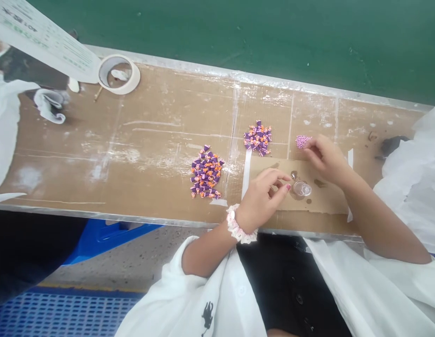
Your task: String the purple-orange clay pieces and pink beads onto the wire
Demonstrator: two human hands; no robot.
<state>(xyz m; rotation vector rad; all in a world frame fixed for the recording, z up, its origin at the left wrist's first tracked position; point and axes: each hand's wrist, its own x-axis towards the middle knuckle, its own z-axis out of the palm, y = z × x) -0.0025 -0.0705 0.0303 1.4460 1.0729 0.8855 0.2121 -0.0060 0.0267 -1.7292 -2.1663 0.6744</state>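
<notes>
My left hand, with a frilly white and pink scrunchie on its wrist, is over a piece of cardboard. Its thumb and forefinger come together in a pinch; whatever they hold is too small to make out. Just right of those fingertips sits a small clear round piece, a dark spot above it. My right hand reaches to a little pile of tiny pink beads, fingertips closed at its right edge; anything in them is hidden. Small purple and orange figures lie in a larger pile and a smaller pile.
A roll of masking tape stands at the back left beside a white printed sheet. Cardboard covers the long table. People in white clothing are at both sides. A blue stool is below at left.
</notes>
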